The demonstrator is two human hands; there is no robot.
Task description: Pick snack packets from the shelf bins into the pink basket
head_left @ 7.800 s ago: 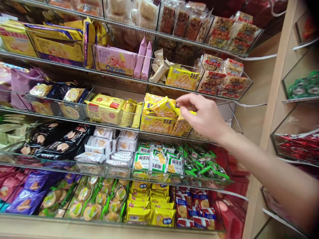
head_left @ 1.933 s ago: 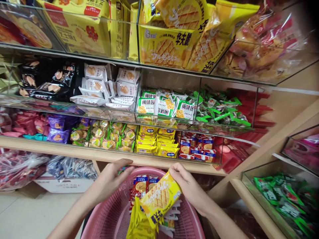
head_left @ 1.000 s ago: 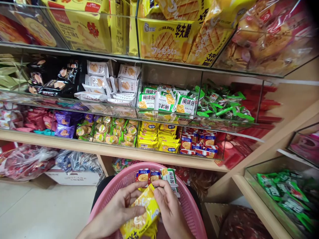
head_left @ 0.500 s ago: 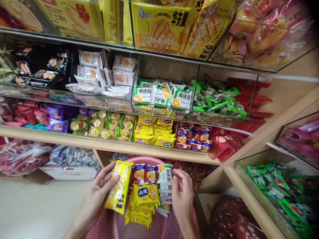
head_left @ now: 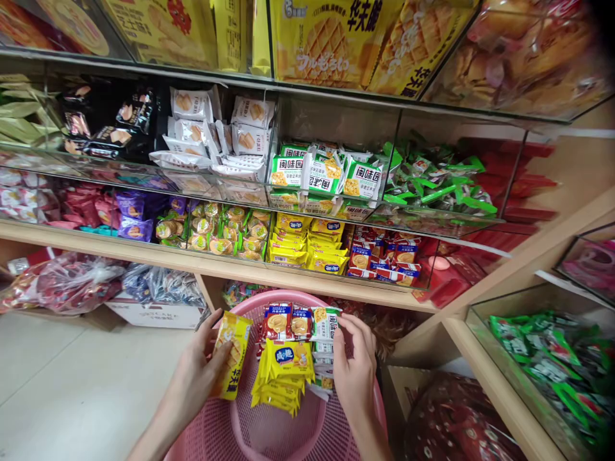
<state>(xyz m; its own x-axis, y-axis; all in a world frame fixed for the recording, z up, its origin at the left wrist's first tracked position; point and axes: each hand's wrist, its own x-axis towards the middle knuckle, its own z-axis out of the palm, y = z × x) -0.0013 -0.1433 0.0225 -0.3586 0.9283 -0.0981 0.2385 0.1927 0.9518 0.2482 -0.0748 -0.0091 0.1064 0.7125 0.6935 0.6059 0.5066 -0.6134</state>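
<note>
My left hand (head_left: 199, 374) is closed on a yellow waffle-biscuit packet (head_left: 233, 362), holding it upright at the left inside wall of a pink mesh basket (head_left: 269, 435). My right hand (head_left: 354, 368) has its fingers curled against a stack of green-and-white cracker packets (head_left: 325, 333) at the basket's far side. Between the hands stand red biscuit packets (head_left: 287, 321) and a pile of small yellow packets (head_left: 283, 378), all leaning in the basket.
Glass-fronted snack bins (head_left: 331, 186) rise in tiers just beyond the basket, on a wooden shelf (head_left: 216, 269). More bins with green packets (head_left: 548, 365) stand at right. Bagged goods (head_left: 62, 288) and a white box (head_left: 154, 314) lie under the shelf; tiled floor (head_left: 72, 390) at left.
The yellow waffle packet went from both hands to my left hand alone and now stands lower at the basket's left wall. My right hand settled on the cracker stack.
</note>
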